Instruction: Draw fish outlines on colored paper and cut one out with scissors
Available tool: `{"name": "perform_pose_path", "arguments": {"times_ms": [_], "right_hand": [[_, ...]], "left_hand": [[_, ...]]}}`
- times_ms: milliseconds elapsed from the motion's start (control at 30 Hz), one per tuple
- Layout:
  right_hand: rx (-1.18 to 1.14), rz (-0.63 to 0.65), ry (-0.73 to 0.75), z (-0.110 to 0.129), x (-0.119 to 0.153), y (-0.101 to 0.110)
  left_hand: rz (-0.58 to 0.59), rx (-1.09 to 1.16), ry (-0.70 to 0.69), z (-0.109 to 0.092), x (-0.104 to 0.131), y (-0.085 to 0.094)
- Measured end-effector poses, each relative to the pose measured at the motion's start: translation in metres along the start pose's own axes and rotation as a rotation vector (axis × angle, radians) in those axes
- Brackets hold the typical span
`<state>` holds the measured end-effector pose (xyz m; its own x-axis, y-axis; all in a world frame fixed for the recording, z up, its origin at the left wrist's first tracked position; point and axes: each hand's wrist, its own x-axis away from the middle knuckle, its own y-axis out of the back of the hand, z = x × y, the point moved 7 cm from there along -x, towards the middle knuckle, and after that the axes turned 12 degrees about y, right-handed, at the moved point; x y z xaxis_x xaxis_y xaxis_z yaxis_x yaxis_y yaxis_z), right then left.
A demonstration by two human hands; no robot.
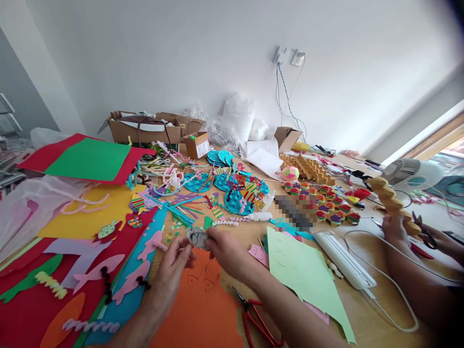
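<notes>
Both hands meet at the middle of the table, above an orange sheet (199,309) with pencil-drawn shapes. Between them is a small grey crumpled piece (197,238). My left hand (176,258) pinches its left side, and my right hand (223,249) closes on its right side. The fingertips partly cover the piece. Red-handled scissors (253,314) lie below my right forearm. To the left are pink paper fish (132,280) with curled pipe cleaners. A light green sheet (304,270) lies to the right.
A person's hands at the right hold an egg-carton strip (389,198) and dark scissors (424,229). A white power strip (344,261) with a cable lies nearer. Painted carton pieces (326,205), blue discs (237,200) and cardboard boxes (145,129) stand farther back.
</notes>
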<state>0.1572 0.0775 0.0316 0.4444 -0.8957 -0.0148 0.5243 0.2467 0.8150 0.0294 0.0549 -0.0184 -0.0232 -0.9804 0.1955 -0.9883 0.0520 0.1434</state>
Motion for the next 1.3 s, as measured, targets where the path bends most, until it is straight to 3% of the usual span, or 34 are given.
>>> {"name": "perform_pose_path", "arguments": {"times_ms": [33,133,267,400,533,767,1000,1133,1300], "right_hand": [[0.006,-0.023,-0.015,-0.004,-0.003,0.01],[0.038,-0.089,-0.033,-0.01,-0.006,0.034],[0.098,-0.085,-0.01,-0.009,0.001,0.041],[0.122,-0.072,-0.026,-0.01,0.02,0.039],[0.144,-0.057,-0.094,-0.021,0.037,0.042],[0.227,-0.036,-0.144,-0.043,0.027,0.056],[0.4,-0.035,-0.137,-0.051,-0.047,0.07],[0.412,0.013,-0.131,-0.056,-0.099,0.06],[0.376,0.139,-0.123,-0.064,-0.151,0.027]], "left_hand": [[-0.025,-0.206,-0.069,-0.009,-0.007,0.004],[-0.008,-0.411,-0.127,-0.029,-0.049,0.018],[-0.007,-0.685,-0.206,-0.049,-0.124,0.022],[0.021,-0.926,-0.239,-0.045,-0.18,0.009],[0.013,-1.104,-0.26,-0.033,-0.208,-0.002],[0.062,-1.26,-0.344,-0.023,-0.212,-0.009],[0.208,-1.338,-0.435,-0.022,-0.182,-0.002],[0.248,-1.352,-0.467,-0.022,-0.167,0.002],[0.282,-1.349,-0.497,-0.016,-0.158,0.006]]}}
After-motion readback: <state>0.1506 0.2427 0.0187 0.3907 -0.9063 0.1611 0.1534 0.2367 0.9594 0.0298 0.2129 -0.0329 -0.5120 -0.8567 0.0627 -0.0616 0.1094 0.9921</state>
